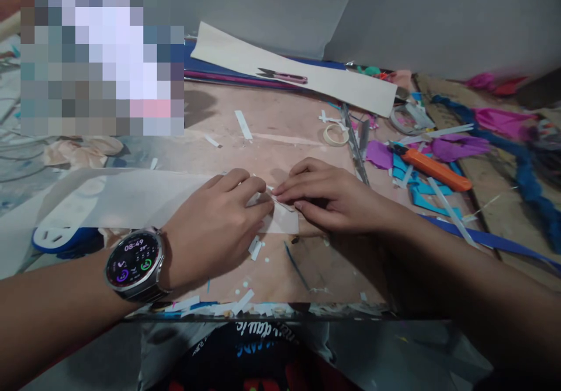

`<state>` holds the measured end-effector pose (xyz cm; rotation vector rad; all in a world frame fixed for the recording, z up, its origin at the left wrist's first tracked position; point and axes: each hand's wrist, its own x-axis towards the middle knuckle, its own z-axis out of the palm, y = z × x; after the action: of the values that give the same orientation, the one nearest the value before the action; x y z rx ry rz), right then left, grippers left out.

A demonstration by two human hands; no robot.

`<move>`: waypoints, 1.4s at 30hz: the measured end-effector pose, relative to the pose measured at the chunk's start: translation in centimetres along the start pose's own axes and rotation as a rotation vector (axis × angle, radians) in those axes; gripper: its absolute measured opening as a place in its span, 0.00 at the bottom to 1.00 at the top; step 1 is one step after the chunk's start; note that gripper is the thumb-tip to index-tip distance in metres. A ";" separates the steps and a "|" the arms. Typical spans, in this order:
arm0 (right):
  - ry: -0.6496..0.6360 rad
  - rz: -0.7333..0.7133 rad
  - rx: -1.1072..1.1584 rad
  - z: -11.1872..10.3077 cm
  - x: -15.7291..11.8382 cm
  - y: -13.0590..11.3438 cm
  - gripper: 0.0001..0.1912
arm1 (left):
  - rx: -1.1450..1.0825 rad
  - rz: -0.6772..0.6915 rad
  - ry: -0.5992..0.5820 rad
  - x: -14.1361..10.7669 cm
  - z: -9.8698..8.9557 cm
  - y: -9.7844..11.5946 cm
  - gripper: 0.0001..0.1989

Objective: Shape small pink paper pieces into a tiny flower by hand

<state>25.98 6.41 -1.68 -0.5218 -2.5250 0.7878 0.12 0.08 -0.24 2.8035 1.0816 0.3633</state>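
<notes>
A long, thin white strip of sheer material (144,195) runs in from the left and ends between my hands. Its short end is raised or folded into a small flap beside my fingertips. My left hand (228,210), with a watch (135,260) on its wrist, rests on the strip with fingers curled and pressed on it near that end. From the other side, my right hand (335,195) pinches at the same edge, thumb and fingertips close together. Whether anything small sits under the fingertips is hidden.
Thread snips (283,76) lie on a stiff cream strip (350,84) at the back. To the right are a tape roll (336,135), an orange cutter (438,169) and colored scraps. A blue-and-white object (65,236) sits partly under the sheer strip. Paper offcuts line the front edge.
</notes>
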 end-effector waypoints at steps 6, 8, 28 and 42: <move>-0.003 -0.016 0.004 0.0 0.0 0.1 0.21 | 0.013 -0.009 -0.011 -0.2 -0.1 0.1 0.12; -0.007 -0.020 -0.001 0.0 0.0 0.0 0.20 | 0.021 -0.005 -0.022 -0.2 -0.1 0.1 0.12; -0.036 -0.067 -0.069 -0.1 0.2 -0.1 0.16 | -0.032 -0.038 0.018 -0.1 0.2 -0.2 0.19; -0.076 -0.102 -0.147 -0.2 0.1 -0.6 0.18 | 0.064 -0.056 -0.035 -0.3 0.4 0.1 0.22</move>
<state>25.86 6.16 -1.13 -0.4133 -2.6700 0.5984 0.10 -0.17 -0.68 2.8168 1.1815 0.2781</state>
